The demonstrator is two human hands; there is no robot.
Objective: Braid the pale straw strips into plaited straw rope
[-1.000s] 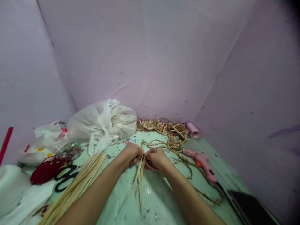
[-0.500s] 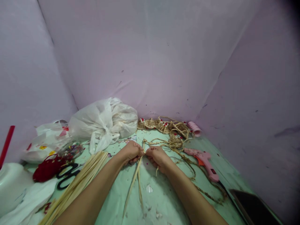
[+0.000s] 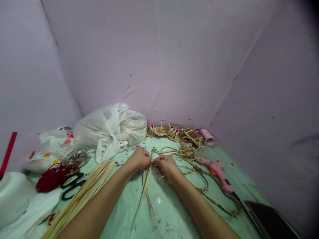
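Observation:
My left hand (image 3: 142, 160) is closed, its thumb and fingers pinching pale fibre strips (image 3: 145, 188) above the green table. My right hand (image 3: 166, 165) faces it from the right, almost touching, and pinches the same strips. The loose ends hang toward me and cross on the tabletop. Beyond the hands, the strips run up to a small knot (image 3: 154, 150) near a braided cord (image 3: 169, 151). A short strip end sticks out below my right hand. A bundle of long pale strips (image 3: 96, 186) lies beside my left forearm.
A pink glue gun (image 3: 220, 171) with a black cord lies right, near a dark flat device (image 3: 271, 219). Beaded woven pieces (image 3: 174, 132), a pink spool (image 3: 207, 136) and a white plastic bag (image 3: 112, 129) line the wall. Black-handled scissors (image 3: 71, 189) and a red pouch (image 3: 53, 179) are left.
Both hands have shifted slightly left while keeping their pinch. The hanging strip ends have swung and now cross each other lower down.

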